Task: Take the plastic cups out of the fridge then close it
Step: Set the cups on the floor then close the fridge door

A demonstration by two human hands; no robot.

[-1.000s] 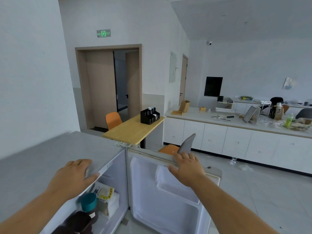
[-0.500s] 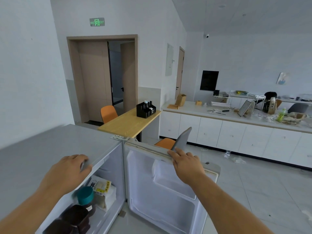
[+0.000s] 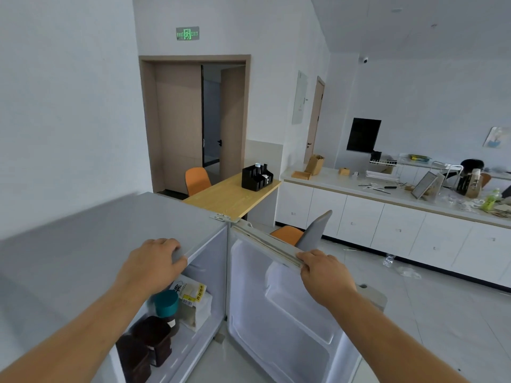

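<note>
Head view: left hand grips the fridge top for bracing, right hand holds its door open, exposing cups.

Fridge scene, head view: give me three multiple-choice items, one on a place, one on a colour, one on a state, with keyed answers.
1. Where does the right hand rest?
A. top edge of the fridge door
B. wooden table
C. white counter

2. What colour is the cup nearest the left hand?
A. orange
B. teal
C. white

3. The fridge door is:
A. shut
B. removed
C. open

Answers: 1 A, the fingers curl over the door's upper rim. 2 B, a teal cup stands just below that hand. 3 C, the door's inner liner faces the camera.
</note>
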